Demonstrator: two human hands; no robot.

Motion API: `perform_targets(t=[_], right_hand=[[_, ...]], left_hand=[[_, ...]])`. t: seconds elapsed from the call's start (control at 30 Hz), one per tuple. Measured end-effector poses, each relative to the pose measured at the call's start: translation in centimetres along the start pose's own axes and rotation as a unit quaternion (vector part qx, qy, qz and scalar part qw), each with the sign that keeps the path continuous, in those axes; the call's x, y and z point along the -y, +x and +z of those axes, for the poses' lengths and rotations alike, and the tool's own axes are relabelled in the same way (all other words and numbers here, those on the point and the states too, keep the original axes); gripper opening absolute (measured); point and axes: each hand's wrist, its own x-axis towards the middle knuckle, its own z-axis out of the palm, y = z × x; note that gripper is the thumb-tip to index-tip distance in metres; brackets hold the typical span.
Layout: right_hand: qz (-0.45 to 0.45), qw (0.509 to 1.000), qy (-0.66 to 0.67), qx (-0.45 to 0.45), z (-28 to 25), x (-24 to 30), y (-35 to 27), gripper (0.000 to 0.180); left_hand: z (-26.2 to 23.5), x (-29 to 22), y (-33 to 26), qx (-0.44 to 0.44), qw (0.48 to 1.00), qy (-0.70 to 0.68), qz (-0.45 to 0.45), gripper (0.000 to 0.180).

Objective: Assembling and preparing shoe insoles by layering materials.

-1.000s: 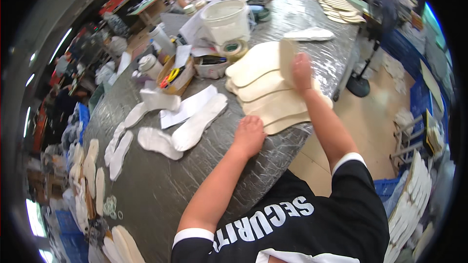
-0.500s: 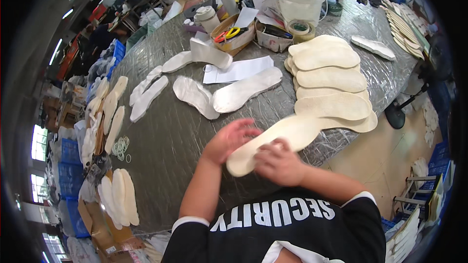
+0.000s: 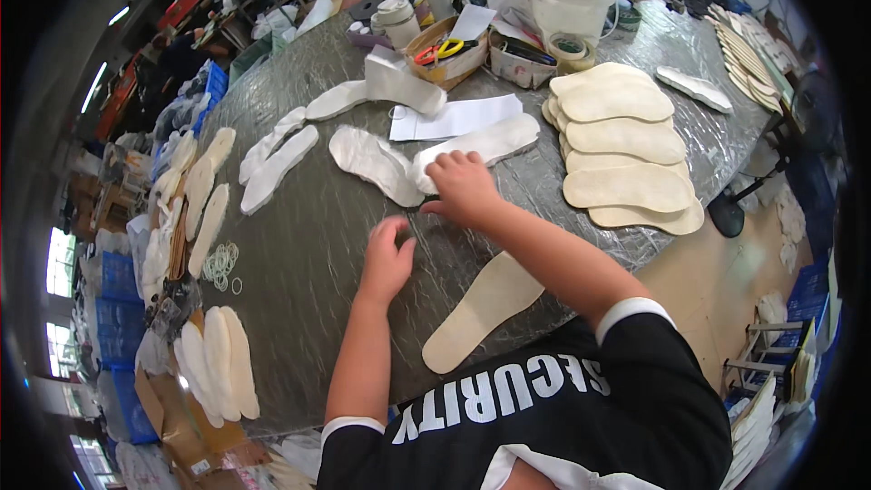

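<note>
My right hand [image 3: 463, 189] reaches across and has its fingers over the near end of a white fluffy insole [image 3: 497, 140], with the thumb low at its edge. My left hand [image 3: 388, 259] hovers over the table with bent fingers, thumb apart, and nothing in it. A cream insole [image 3: 481, 313] lies flat by my body, partly covered by my right forearm. A second white insole [image 3: 374, 166] lies against the first one's near end. To the right is an overlapping stack of cream insoles [image 3: 626, 141].
White pieces [image 3: 279, 170] lie at the left, near rubber bands [image 3: 220, 266]. White paper [image 3: 454, 118], a box with pliers [image 3: 447, 59], a tape roll [image 3: 570, 47] and a bucket [image 3: 570, 4] stand behind. More insoles [image 3: 231, 363] sit at the left edge.
The cream insole has left both hands and now lies on the table close to my body. My right hand has moved forward to the white insole; my left hand has drawn slightly left.
</note>
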Motion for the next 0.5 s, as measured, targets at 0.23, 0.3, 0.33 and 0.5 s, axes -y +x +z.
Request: perform_targets(t=[0.23, 0.3, 0.33, 0.5], right_hand=[[0.076, 0.992, -0.070, 0.071, 0.7, -1.3, 1.4, 0.018], [0.117, 0.991, 0.008, -0.067, -2.4, -2.2, 0.8, 0.012], [0.123, 0.980, 0.058, -0.143, -4.6, -2.2, 0.5, 0.010], [0.029, 0.972, 0.182, -0.142, -12.2, -1.5, 0.3, 0.011]], left_hand=[[2.6, 1.4, 4.9, -0.073, 0.977, 0.193, 0.055, 0.033], [2.6, 2.4, 5.5, -0.090, 0.971, 0.206, 0.079, 0.028], [2.0, 2.9, 6.0, -0.110, 0.992, 0.067, 0.012, 0.024], [-0.6, 4.2, 6.4, -0.274, 0.960, 0.050, 0.011, 0.021]])
